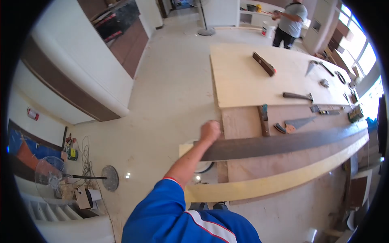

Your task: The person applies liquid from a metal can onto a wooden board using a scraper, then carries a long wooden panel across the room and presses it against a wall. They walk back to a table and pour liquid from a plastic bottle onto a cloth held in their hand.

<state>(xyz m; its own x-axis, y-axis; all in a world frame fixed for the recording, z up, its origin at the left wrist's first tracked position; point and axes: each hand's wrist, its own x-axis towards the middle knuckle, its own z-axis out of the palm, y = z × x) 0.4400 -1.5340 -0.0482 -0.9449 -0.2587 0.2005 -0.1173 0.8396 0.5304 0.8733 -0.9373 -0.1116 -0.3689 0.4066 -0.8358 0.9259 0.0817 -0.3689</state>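
My left hand (211, 130) reaches forward, fingers curled closed, just beyond the left end of a long dark brown board (259, 146). Whatever those fingers may hold is hidden. The board lies across the worktable, its left end jutting past the table edge. Nearer to me, a long pale yellow board (279, 180) runs roughly alongside it. Beyond the dark board lie a handsaw (300, 122) with an orange and black handle and a dark wooden hand plane (264, 120). My right hand is out of view.
On the pale plywood sheet (239, 77) rest another wooden plane (264, 64), a hammer (298, 96) and several small tools. A person (291, 24) stands past the table. Floor fans (50, 174) and coiled cable (86, 158) are at the left.
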